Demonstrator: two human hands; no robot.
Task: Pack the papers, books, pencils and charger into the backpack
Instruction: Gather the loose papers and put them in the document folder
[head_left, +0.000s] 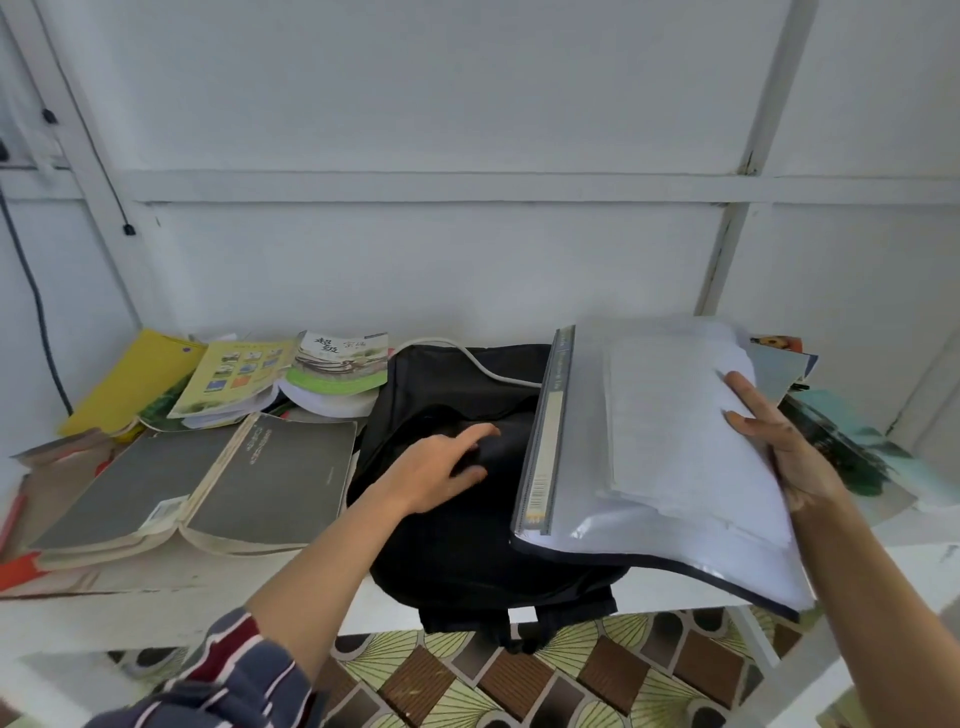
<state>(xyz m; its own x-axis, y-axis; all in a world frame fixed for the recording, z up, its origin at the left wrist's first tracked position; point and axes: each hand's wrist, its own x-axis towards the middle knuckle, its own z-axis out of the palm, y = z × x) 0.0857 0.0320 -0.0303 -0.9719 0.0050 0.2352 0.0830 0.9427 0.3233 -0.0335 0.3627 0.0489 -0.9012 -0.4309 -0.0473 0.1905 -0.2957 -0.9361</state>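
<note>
- Plastic, clear and glossy, makes up the folder of papers, which hangs in the air over the right edge of the backpack. Its bound spine faces the bag.
- The folder sags toward its near corner, so I judge it floppy and fairly heavy with sheets. The sleeve is probably slick, and loose pages could slide out if it tips.
- The right hand grips the folder's far-from-bag edge, fingers curled over the top sheet. A better hold is likely near the stiff spine, or with a second hand underneath.
- The left hand rests on the backpack's dark upper fabric with fingers loosely spread, holding nothing. I cannot tell whether the bag's opening is unzipped under it.
- Black, soft cloth, the backpack lies flat and will likely collapse shut unless it is held open.
- Left of the backpack lie a grey open book, two green-covered books and a yellow envelope. They are thick and worn, so they look heavy but stiff enough to lift by the spine.
- A white cable curves just behind the backpack. Its plug is hidden.
- Right of the backpack, more printed covers lie under the folder.
- Everything sits on a white table. A plain pale wall stands behind the backpack and patterned floor tiles show below it.
</note>
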